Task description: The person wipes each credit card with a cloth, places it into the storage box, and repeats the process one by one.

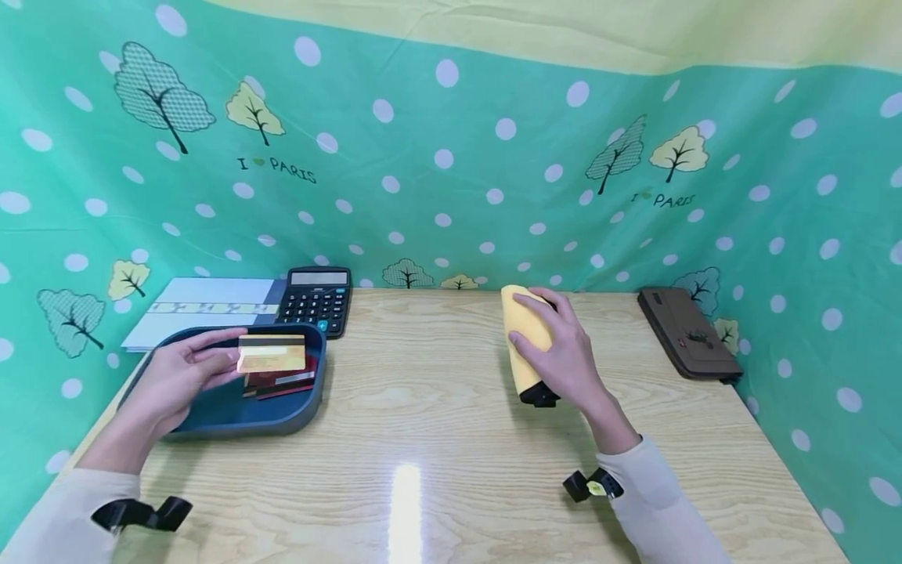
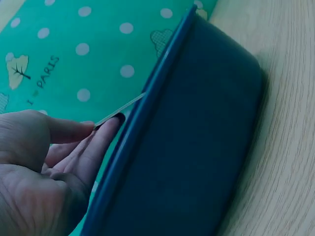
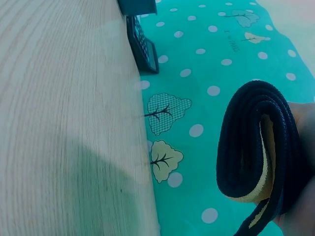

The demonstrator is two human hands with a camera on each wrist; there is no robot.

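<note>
Between thumb and fingers, my left hand (image 1: pixel 169 380) pinches a gold bank card (image 1: pixel 271 354) with a dark stripe, over a dark blue tray (image 1: pixel 282 423). Several more cards (image 1: pixel 282 382) lie inside the tray, partly behind the held one. In the left wrist view the card (image 2: pixel 118 110) shows as a thin edge, its far end hidden by the tray's wall (image 2: pixel 192 118). My right hand (image 1: pixel 567 345) grips a rolled yellow cloth-like bundle (image 1: pixel 523 337) above the table. The right wrist view shows the roll's end (image 3: pixel 256 147), with dark, tightly wound layers and yellow inside.
A black calculator (image 1: pixel 315 301) and a pale blue-white folder or notebook (image 1: pixel 204 309) lie behind the tray. At the table's right rear lies a brown zipped wallet (image 1: pixel 687 333). A green dotted curtain (image 1: pixel 451 157) borders the wooden table (image 1: pixel 423 376) at the back and sides.
</note>
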